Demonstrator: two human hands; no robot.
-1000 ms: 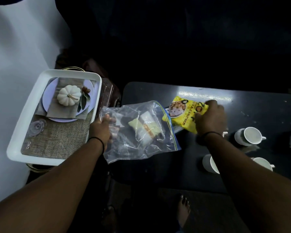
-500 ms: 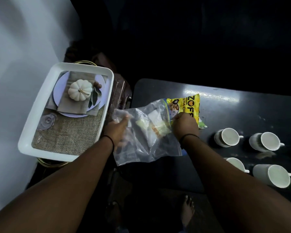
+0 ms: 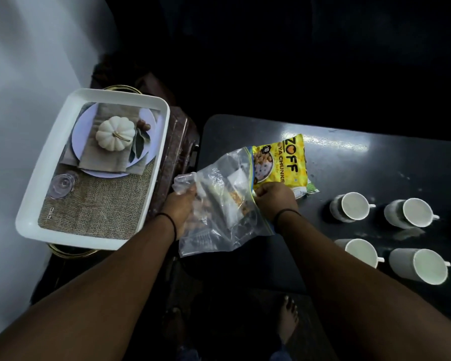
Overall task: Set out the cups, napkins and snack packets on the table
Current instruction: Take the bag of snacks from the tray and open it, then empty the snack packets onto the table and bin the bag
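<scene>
Four cups [image 3: 354, 206] had slid into full view as both hands, left [image 3: 179, 204] and right [image 3: 275, 198], gripped the bag [image 3: 219, 204] over the worktop [image 3: 349, 157] edge, beside the yellow packet [image 3: 281, 160]. One loose grip could spill its packets floorward.

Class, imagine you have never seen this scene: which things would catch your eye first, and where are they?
The bright yellow snack packet lies on the dark table, just beyond the clear plastic zip bag gripped by the left hand and right hand. Four white ceramic cups stand in a square to the right; a white rectangular tray sits left.
</scene>
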